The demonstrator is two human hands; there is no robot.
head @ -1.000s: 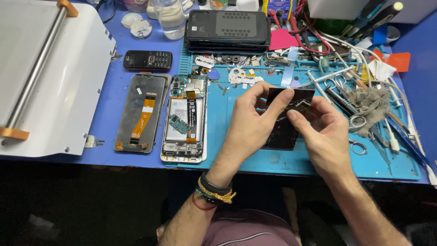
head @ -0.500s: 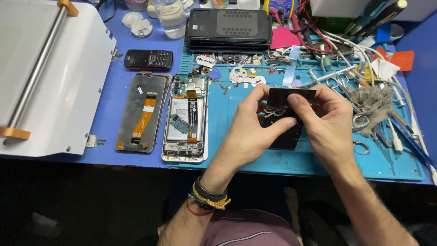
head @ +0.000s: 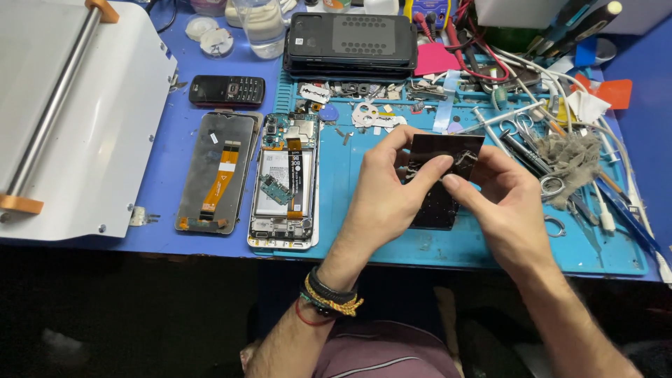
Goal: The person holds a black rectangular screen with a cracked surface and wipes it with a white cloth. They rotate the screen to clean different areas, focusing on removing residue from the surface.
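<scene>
Both hands hold one dark rectangular panel (head: 439, 203) above the teal work mat (head: 602, 252), a little right of the scene's middle and on the near side of the mat; the left hand (head: 385, 199) grips its left edge, thumb and forefinger pinched at the upper part; the right hand (head: 507, 206) closes on its right side, fingertips meeting the left ones near the panel's top, so neither hand is spread wide. A stack of braided bands sits on the left wrist (head: 329, 294). Left of the panel, on the mat's left edge, lies an opened phone (head: 283, 182) with its battery and boards showing; just beside it on the blue table (head: 168, 241) lies a detached screen (head: 215, 175) with an orange flex ribbon. Farther off rests a small black keypad phone (head: 227, 89); beyond the mat's far edge stands a black flat case (head: 350, 42). To the right lie tweezers, scissors, cables and a grey rag (head: 570, 159). At far left sits a white machine (head: 77, 119) with a metal roller.
</scene>
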